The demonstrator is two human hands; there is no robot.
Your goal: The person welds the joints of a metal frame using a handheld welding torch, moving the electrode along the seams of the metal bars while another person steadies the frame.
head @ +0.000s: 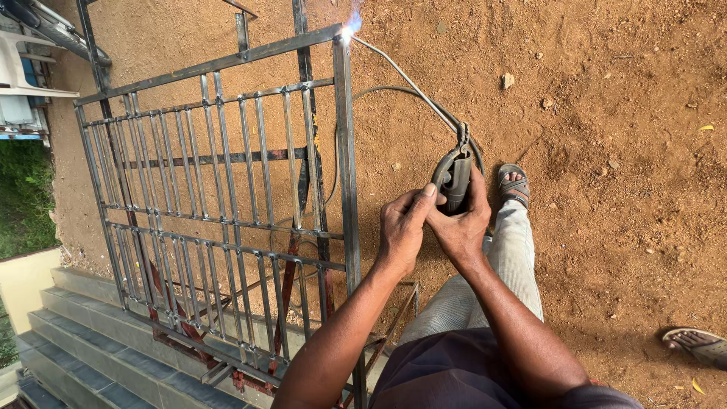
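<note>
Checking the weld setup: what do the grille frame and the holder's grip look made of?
Grille frame: bare grey steel bar, dull and unpainted, lightly rust-streaked, arc sparking at its corner. Electrode holder: dark matte grip, likely insulating plastic or rubber; right hand grips it, left hand steadies.

The window grille [227, 197] is bare grey steel, dull, with rust-red patches low down. The electrode holder [454, 178] above the grille's right bar looks matt dark rubber. The ground [606, 113] is rough reddish dirt.

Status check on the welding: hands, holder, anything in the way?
Both hands, left hand and right hand, grip electrode holder. Rod tip sparks at metal grille corner. Cable trails clear.
</note>
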